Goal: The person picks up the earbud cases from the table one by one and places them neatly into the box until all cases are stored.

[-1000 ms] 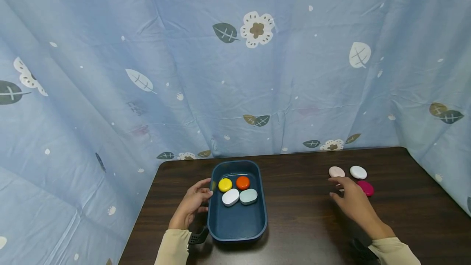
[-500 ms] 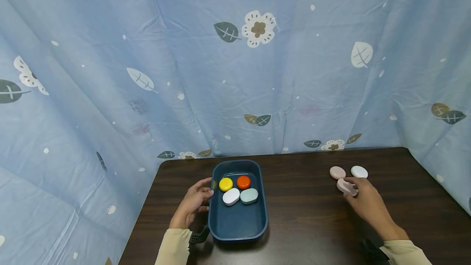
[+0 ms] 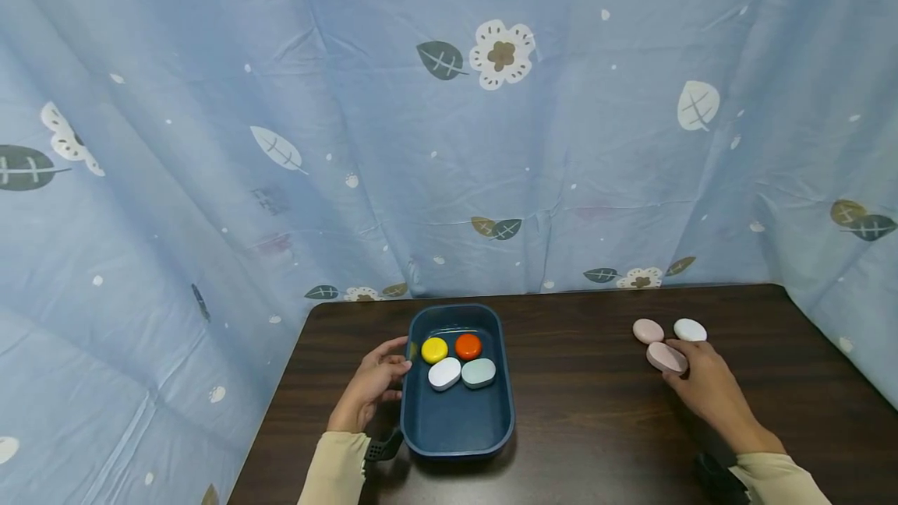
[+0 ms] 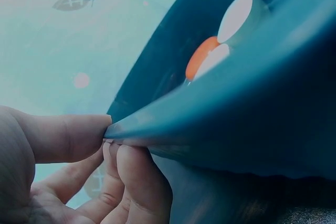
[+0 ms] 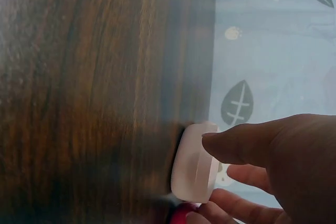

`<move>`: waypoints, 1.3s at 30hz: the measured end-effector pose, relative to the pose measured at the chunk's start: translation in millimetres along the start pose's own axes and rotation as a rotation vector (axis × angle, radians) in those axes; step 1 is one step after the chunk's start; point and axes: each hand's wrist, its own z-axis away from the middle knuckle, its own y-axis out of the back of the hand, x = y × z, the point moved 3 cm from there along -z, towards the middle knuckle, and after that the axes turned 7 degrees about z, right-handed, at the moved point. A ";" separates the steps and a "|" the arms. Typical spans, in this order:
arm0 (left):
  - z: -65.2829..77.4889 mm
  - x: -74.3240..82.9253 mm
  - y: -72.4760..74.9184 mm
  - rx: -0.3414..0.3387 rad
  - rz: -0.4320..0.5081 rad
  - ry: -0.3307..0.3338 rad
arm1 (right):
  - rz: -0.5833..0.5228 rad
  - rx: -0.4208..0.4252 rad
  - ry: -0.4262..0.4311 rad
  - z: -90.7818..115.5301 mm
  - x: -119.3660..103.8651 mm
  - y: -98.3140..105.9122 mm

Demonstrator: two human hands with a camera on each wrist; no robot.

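In the head view my left hand [image 3: 369, 386] pinches the left rim of a dark blue tray [image 3: 459, 435]. The left wrist view has the thumb over that rim and fingers beneath. Inside the tray lie a yellow round soap [image 3: 434, 350], an orange round soap [image 3: 468, 346], a white oval soap [image 3: 445, 373] and a pale green oval soap [image 3: 479, 372]. On the right, my right hand [image 3: 714, 388] pinches a pale pink oval soap [image 3: 665, 358] between thumb and fingers. In the right wrist view a magenta soap [image 5: 184, 213] shows under the fingers; the hand hides it from the head view.
Just behind the right hand, a round pale pink soap [image 3: 648, 331] and a white soap [image 3: 691, 330] lie on the dark wooden table [image 3: 575, 380]. A blue patterned curtain [image 3: 393, 139] hangs along the table's back edge and sides.
My right hand has shifted right and down to the pale pink oval soap and closed on it, covering the magenta soap. The left hand keeps its hold on the tray.
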 end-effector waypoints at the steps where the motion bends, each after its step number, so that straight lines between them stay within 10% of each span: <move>1: 0.0 -0.1 -0.2 -0.001 0.000 -0.001 | 0.003 -0.007 0.001 -0.7 0.6 -0.2; 25: 1.0 -0.2 -0.4 -0.016 0.001 -0.011 | -0.004 -0.110 -0.013 -9.2 2.2 -6.7; 39: 3.5 1.6 -0.1 -0.022 -0.001 -0.013 | -0.107 -0.046 0.106 -7.2 -63.0 4.2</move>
